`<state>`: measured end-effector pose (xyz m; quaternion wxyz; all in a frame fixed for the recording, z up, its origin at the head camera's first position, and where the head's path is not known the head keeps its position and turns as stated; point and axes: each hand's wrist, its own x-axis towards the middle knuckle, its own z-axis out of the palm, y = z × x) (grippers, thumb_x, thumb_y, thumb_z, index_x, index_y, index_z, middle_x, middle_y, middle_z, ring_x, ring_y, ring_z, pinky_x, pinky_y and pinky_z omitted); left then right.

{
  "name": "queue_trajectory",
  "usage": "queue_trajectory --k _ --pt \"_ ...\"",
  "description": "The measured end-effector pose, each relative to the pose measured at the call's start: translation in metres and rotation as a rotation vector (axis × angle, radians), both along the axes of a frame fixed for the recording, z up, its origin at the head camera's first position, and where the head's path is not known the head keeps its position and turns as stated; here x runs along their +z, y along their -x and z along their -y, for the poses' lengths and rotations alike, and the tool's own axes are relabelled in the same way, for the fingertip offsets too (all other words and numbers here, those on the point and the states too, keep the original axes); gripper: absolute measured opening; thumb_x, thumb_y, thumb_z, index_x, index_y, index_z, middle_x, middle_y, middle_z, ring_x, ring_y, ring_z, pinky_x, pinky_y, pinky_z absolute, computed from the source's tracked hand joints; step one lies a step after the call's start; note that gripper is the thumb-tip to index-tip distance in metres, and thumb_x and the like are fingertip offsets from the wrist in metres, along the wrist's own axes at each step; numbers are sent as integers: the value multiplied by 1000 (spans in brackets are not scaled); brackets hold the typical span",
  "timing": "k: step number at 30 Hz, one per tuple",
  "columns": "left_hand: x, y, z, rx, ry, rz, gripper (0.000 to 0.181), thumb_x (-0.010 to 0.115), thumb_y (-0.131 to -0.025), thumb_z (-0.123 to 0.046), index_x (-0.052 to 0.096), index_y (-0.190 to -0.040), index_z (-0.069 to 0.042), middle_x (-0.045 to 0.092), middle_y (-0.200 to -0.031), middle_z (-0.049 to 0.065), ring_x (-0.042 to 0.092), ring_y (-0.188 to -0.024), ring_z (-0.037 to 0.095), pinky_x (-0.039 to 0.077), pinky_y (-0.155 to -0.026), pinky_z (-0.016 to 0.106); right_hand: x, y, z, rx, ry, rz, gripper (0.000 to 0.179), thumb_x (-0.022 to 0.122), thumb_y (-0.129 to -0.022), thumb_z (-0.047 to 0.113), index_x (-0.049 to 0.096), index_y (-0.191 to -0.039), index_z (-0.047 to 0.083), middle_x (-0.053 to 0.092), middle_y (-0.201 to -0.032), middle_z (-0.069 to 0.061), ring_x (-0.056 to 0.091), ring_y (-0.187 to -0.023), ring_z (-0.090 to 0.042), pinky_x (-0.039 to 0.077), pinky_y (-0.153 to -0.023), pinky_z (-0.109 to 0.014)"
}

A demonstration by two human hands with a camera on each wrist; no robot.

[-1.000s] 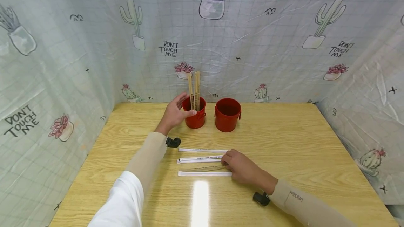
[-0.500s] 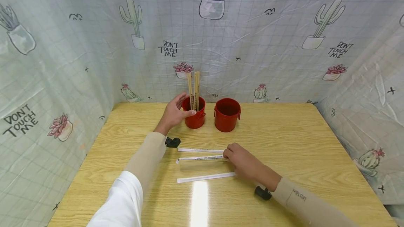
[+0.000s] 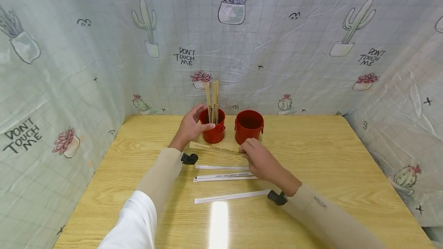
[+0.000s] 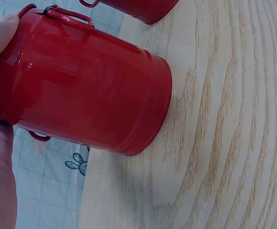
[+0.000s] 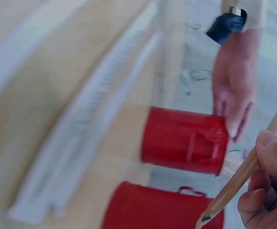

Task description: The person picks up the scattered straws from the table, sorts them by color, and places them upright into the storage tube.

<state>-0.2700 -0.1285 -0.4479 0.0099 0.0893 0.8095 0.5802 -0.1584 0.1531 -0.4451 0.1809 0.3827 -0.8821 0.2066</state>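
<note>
The chopsticks [image 3: 221,149] moved nearer the red bucket [image 3: 212,136] the left hand [image 3: 190,125] holds, 1 end hidden inside the pinching right hand [image 3: 260,158].

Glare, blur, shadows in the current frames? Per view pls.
Head: bright glare streak on the table, bottom centre; left wrist: small highlights on the nearer red bucket, soft shadow on the wood beside it; right wrist: white strips clearly blurred, wooden stick crisper.
</note>
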Motion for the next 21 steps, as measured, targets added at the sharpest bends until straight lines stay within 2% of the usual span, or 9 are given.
queue_trajectory --k 5,12,15,17,21 --pt "0 -2 -2 5 -11 -29 93 86 -87 -18 33 -163 -9 46 -164 8 35 -158 27 26 -133 43 15 11 16 49 75 -96 16 71 -90 -6 63 -96 7 64 -95 -5 56 -90 -21 55 -81 -33" --pt "-1 -4 -6 -3 -50 -37 93 86 -86 -13 34 -162 -8 47 -163 10 35 -158 26 26 -133 40 28 20 34 94 132 -102 17 72 -89 -7 63 -96 6 63 -93 -6 56 -90 -21 55 -81 -33" --pt "-3 -2 -5 -16 -59 -51 94 87 -85 -11 34 -162 -8 47 -163 12 37 -157 28 27 -133 41 33 25 41 79 161 -61 15 74 -90 -4 63 -97 5 64 -93 -7 57 -90 -22 56 -80 -34" --pt "-4 -1 -3 -17 -48 -58 93 87 -85 -10 35 -162 -8 47 -163 12 38 -157 28 28 -132 42 37 31 45 57 205 0 13 73 -92 -2 63 -98 4 64 -94 -8 56 -88 -22 56 -78 -34" --pt "-5 0 -1 -5 -23 -50 91 86 -86 -14 36 -162 -10 47 -163 9 38 -156 26 29 -132 42 46 48 55 5 378 147 6 69 -97 0 64 -100 0 64 -93 -13 55 -81 -22 53 -73 -33"
